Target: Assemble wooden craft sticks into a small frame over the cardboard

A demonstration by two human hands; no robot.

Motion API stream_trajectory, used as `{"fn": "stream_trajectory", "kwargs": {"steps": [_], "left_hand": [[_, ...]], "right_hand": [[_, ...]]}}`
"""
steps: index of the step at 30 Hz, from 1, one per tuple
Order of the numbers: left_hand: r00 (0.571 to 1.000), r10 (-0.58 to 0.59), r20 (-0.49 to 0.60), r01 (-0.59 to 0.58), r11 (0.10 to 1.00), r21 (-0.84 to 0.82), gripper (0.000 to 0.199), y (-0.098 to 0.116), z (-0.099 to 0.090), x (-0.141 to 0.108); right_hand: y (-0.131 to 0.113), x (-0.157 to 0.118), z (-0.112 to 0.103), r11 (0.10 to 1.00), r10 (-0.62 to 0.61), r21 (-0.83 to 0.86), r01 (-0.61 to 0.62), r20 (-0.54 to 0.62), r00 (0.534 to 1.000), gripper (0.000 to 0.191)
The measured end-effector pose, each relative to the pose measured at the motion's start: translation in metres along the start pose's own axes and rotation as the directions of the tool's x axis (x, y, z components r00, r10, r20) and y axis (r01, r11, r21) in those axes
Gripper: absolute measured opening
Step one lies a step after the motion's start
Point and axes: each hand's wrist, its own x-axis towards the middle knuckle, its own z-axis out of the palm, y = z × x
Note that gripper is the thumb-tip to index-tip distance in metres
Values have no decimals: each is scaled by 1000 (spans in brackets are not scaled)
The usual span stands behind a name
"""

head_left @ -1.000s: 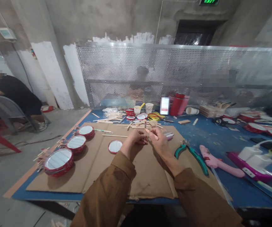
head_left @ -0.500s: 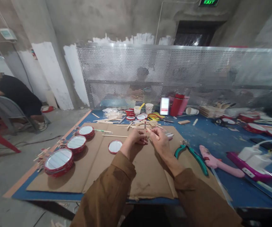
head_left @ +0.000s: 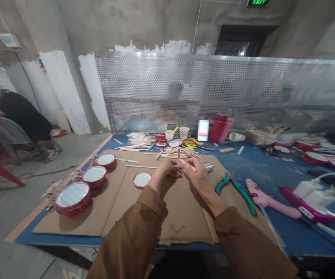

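Observation:
My left hand and my right hand are close together above the cardboard sheet, fingers closed. A short, narrow wooden stick stands up between their fingertips; its lower end is hidden. Both hands seem to pinch it. Left of my left hand lies a small round red-rimmed piece with a white face. Just behind it is a thin wooden stick. Along the left edge sit three red drum-like rounds, the nearest the largest, with sticks poking out at their left sides.
On the right lie teal-handled pliers, a pink glue gun and a purple power strip with white plugs. Behind my hands are loose wooden sticks, paper cups, a phone and a red bottle. A perforated metal screen borders the back.

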Motion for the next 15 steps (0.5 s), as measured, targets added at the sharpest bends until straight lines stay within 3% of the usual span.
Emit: {"fn": "stream_trajectory", "kwargs": {"steps": [15], "left_hand": [[999, -5, 46, 8, 998, -62, 25, -5, -3, 6]], "right_hand": [[3, -1, 1, 1000, 22, -4, -22, -11, 1000, 30]]}}
